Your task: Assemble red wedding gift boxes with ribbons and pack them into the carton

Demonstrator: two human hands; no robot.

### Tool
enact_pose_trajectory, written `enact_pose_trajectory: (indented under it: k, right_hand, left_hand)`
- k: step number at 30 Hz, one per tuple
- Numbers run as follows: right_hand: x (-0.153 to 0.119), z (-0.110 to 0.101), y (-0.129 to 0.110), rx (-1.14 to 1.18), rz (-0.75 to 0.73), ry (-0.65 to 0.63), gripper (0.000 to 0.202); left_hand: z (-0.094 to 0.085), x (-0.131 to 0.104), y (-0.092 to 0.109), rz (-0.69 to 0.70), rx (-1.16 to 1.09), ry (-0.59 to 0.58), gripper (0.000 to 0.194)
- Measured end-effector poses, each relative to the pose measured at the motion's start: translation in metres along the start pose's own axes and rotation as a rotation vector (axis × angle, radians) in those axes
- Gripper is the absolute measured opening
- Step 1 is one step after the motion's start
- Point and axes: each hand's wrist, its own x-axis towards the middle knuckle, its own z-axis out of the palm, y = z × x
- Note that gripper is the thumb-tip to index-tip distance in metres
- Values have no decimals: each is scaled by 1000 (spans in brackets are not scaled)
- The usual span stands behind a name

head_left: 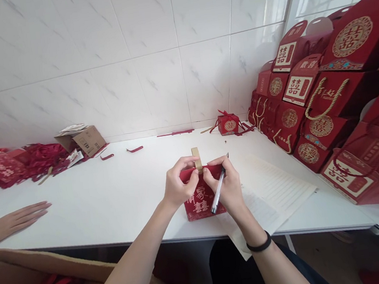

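A small red gift bag [201, 209] with white Chinese characters stands upright near the table's front edge, between my two hands. A gold ribbon loop [195, 153] rises from the middle of its top edge. My left hand [177, 183] is closed on the top edge at the left, its fingers at the base of the loop. On the other side my right hand [232, 185] pinches the top edge close to the loop. A clear-barrelled pen [218, 190] is also held in my right hand, slanting across it. Part of the bag's top is hidden by my fingers.
Stacked red gift boxes [296, 86] fill the right side. Written sheets [279, 190] lie beside my right arm. A tiny red box [228, 124] stands by the wall. Red ribbons [43, 156] and a cardboard box [89, 140] lie left, near another person's hand [21, 219]. An open carton [45, 266] is below.
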Motion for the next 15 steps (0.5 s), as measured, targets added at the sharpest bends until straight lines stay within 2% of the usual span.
enact_pose_trajectory:
  k: [9, 15]
  right_hand:
    - [0, 0, 1, 7, -48, 8, 9]
    - [-1, -1, -2, 23, -13, -14, 9]
  left_hand:
    - [0, -1, 0, 37, 37, 6, 23]
    - [-1, 0, 1, 32, 12, -13, 23]
